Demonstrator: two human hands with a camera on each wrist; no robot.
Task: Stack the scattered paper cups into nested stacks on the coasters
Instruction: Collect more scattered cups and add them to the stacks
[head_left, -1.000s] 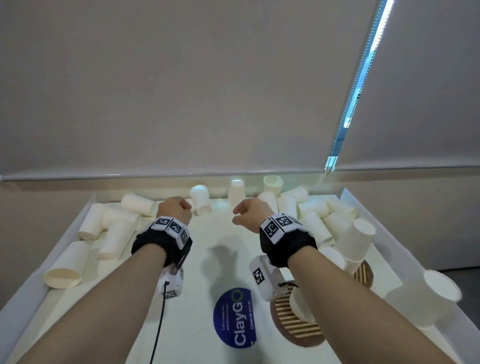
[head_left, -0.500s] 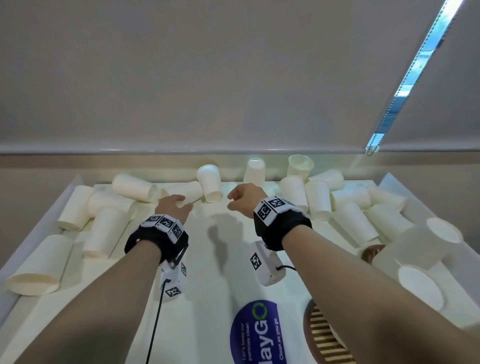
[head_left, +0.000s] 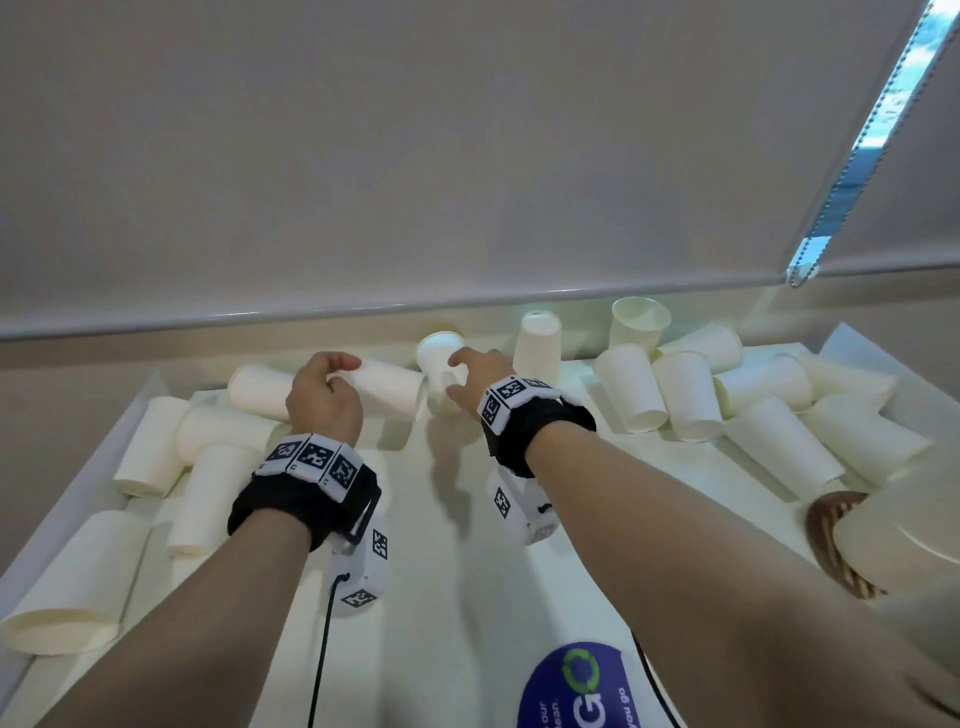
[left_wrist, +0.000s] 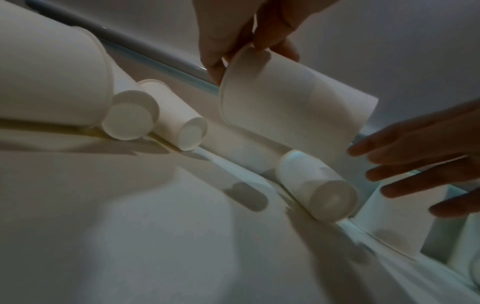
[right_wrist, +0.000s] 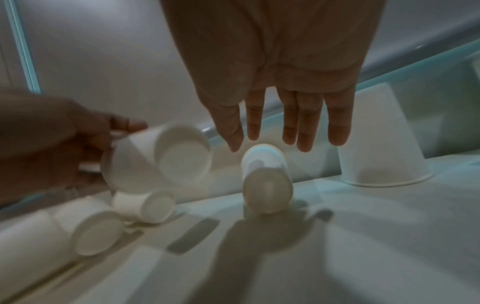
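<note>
One cup (head_left: 387, 389) in left grip (head_left: 324, 397); right grip (head_left: 478, 376) spread, holding none.

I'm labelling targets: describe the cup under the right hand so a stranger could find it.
At the tray's far wall, look between the two hands. The cup lies on its side below the right hand, its base towards the person. Its left neighbour is lifted by the left hand.

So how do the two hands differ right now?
The left hand grips a paper cup by its rim and has it lifted off the table; the right hand holds nothing. The left hand's fingers are curled, the right hand's straight, reaching over a lying cup. Both wear tagged wristbands.
</note>
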